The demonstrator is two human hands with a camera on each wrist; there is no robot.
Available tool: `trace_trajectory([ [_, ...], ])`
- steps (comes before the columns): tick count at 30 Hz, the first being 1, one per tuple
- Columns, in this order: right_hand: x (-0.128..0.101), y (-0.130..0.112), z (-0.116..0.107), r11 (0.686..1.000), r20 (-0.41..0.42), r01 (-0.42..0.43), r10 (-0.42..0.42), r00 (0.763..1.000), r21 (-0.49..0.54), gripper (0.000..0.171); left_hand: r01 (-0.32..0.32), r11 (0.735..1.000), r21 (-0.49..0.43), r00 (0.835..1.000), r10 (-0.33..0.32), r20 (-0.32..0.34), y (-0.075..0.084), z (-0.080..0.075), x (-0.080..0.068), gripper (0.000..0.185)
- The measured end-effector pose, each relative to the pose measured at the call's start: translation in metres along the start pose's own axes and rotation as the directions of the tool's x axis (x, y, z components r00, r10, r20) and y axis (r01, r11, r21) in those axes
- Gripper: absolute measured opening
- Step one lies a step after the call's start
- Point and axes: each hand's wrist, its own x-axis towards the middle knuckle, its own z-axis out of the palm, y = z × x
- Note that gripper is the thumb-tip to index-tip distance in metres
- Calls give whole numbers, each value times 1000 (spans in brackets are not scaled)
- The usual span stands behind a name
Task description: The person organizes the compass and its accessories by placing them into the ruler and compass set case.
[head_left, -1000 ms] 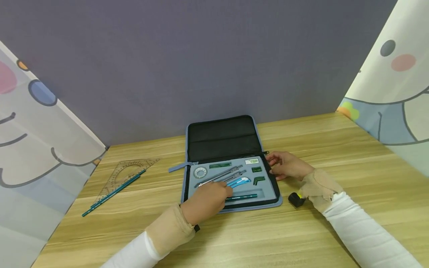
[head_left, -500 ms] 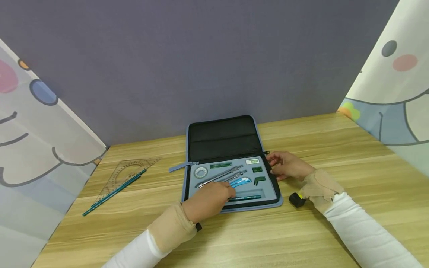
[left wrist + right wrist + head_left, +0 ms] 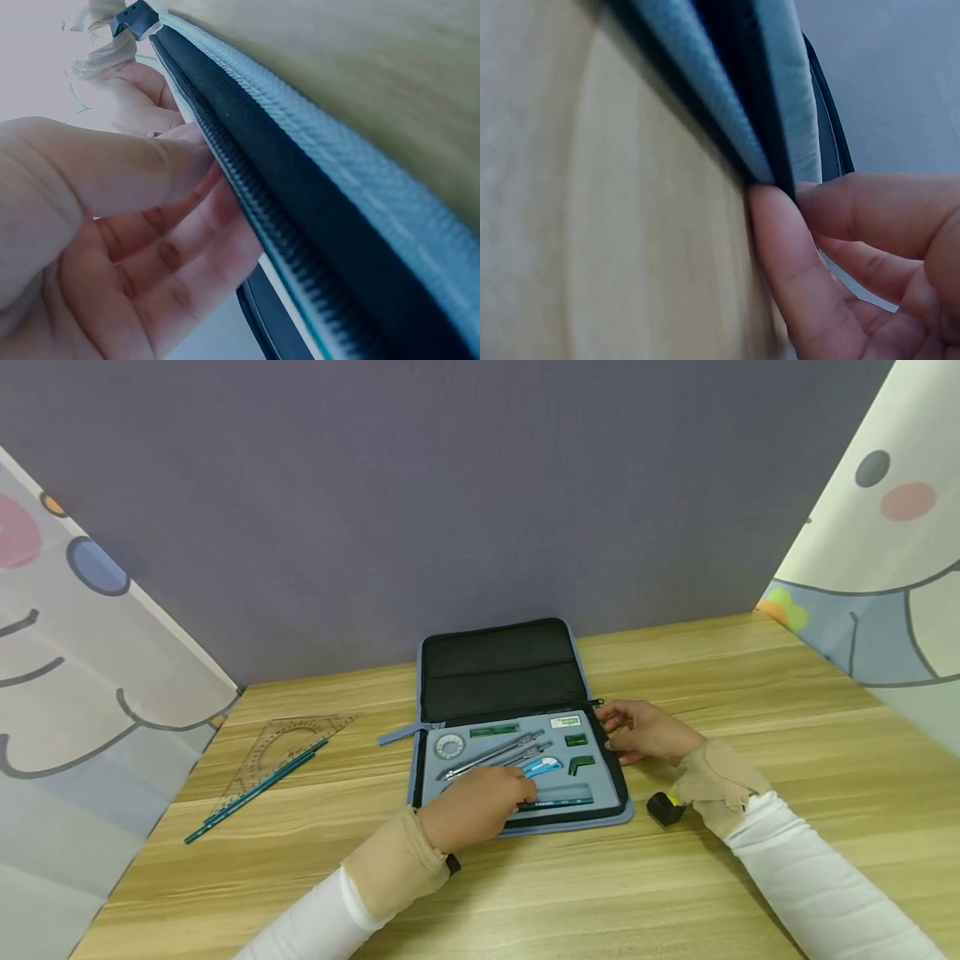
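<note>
Holds the left hand (image 3: 480,806) over the near edge of the open case (image 3: 506,668) on the counter (image 3: 570,893), fingers at a green pencil (image 3: 558,804) in the near slot. Cannot tell whether clamped on it or merely touching: blocked in the left wrist view by the zip edge. Pinches the case's right edge with the right hand (image 3: 648,731), fingers clamped on the black zip strip (image 3: 769,127), plain in the right wrist view, unclear in the head view. Farther in, a blue cutter (image 3: 542,767) and two compasses (image 3: 495,756), the nearer partly covered by the left hand. Left, on the counter, a pencil pair (image 3: 255,794) across a clear set square (image 3: 262,747). Farthest, a grey partition (image 3: 480,510).
</note>
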Motion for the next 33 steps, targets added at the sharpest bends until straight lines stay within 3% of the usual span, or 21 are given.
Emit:
trace_trajectory([
  [7, 0, 0, 0, 1000, -3, -2, 2, 1000, -2, 48, 12, 996, -90, 1000, -13, -3, -4, 3, -1, 21],
  [24, -1, -1, 1, 1000, -1, -6, 6, 1000, -1, 47, 26, 993, -116, 1000, -28, -13, -11, 2, -7, 19],
  [33, 0, -1, 1, 1000, -8, -8, 8, 1000, 2, 47, 31, 995, -95, 989, -45, -143, -31, -14, -29, 19],
])
